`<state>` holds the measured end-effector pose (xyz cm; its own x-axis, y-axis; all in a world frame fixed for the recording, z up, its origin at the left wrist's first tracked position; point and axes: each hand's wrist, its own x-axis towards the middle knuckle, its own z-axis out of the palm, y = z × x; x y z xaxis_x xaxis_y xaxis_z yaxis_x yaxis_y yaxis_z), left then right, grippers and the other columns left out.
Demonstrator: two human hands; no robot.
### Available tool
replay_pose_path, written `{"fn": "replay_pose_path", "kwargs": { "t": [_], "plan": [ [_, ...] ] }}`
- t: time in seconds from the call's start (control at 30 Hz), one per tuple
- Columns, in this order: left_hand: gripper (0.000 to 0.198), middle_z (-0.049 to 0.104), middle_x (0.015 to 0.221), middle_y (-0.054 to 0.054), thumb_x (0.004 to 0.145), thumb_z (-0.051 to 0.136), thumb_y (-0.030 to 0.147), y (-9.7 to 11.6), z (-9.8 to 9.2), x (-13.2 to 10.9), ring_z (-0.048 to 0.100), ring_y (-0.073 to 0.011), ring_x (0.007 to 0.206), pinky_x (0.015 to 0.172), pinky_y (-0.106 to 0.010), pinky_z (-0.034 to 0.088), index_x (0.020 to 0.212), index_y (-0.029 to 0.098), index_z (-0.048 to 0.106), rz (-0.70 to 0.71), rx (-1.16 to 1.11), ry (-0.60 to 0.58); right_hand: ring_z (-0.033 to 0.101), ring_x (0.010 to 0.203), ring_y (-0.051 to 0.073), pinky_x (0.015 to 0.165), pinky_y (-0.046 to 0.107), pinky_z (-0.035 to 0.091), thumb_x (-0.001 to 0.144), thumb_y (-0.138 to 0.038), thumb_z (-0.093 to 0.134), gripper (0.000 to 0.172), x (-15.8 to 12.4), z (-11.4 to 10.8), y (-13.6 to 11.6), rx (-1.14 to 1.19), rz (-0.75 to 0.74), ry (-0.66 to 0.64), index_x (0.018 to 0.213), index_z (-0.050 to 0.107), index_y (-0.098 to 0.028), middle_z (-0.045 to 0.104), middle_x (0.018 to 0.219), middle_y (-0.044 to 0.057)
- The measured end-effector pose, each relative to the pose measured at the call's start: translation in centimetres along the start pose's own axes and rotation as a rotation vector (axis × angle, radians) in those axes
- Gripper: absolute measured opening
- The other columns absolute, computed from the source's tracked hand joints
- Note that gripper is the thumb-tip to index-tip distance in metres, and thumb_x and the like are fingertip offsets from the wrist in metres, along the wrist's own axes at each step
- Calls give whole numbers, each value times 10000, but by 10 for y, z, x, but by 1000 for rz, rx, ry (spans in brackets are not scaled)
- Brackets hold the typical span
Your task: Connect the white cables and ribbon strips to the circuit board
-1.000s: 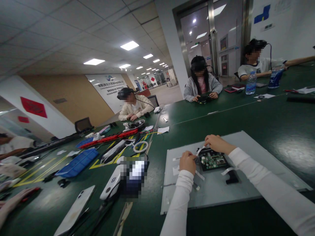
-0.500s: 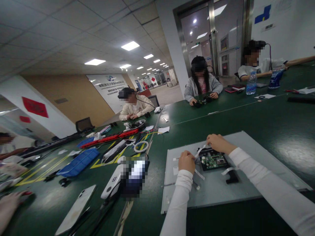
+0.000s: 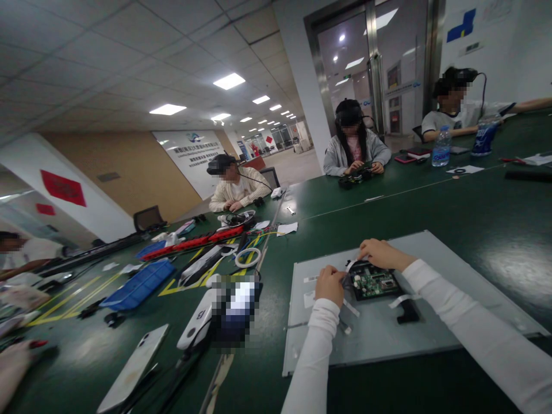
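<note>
A green circuit board [image 3: 376, 280] in a black frame lies on a flat grey panel [image 3: 435, 322]. At the board's upper left corner is a short white strip [image 3: 352, 265], which may be tape or a flat cable. My left hand [image 3: 330, 284] is beside the board's left edge, its fingers closed on the lower end of the strip. Across the board's top edge reaches my right hand [image 3: 381, 254], fingers bent and closed at the strip's upper end; the fingertips are partly hidden. A black piece [image 3: 407, 310] with a white strip lies at the board's lower right.
Left of the panel lie a white device marked 13 [image 3: 197, 322], a phone [image 3: 133, 365] and a blue tray [image 3: 138, 286]. A white ring [image 3: 247, 257] and a small wrench [image 3: 291, 211] are farther off. Several people sit around the green table [image 3: 345, 215].
My right hand has moved slightly left and down, and my left hand slightly right. The white strip between them now sits closer to the board's corner and shows less.
</note>
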<state>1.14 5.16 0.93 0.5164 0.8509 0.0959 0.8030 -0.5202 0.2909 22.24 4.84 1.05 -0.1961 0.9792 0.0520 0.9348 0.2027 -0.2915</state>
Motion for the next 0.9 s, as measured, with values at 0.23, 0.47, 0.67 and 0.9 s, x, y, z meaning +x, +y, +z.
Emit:
{"fn": "replay_pose_path", "kwargs": {
  "t": [0.23,0.47,0.67,0.9],
  "plan": [
    [417,511,947,-26,728,413,32,-5,6,1,431,-158,910,824,-256,338,998,281,614,54,49,35,434,1011,190,803,310,331,716,-82,415,428,1,2,0,4,10,-19,976,615,-357,488,1135,6],
    [384,510,944,-30,751,414,59,-7,9,2,434,-158,900,815,-252,349,987,279,622,33,50,29,430,1015,203,810,341,326,720,-77,406,423,1,4,0,-2,42,-13,959,622,-350,496,1126,14],
    [384,518,926,-30,730,425,37,-8,9,2,442,-159,897,827,-260,357,946,268,643,32,69,41,425,1028,208,826,351,313,736,-81,399,418,0,2,-1,-6,61,-17,964,622,-351,497,1128,19],
    [342,530,922,-42,744,437,55,-6,5,2,457,-171,899,818,-271,367,924,245,656,12,73,39,426,1036,212,829,360,310,742,-74,396,429,-1,-2,-2,-11,70,-34,990,611,-349,491,1138,26]
  ]
}}
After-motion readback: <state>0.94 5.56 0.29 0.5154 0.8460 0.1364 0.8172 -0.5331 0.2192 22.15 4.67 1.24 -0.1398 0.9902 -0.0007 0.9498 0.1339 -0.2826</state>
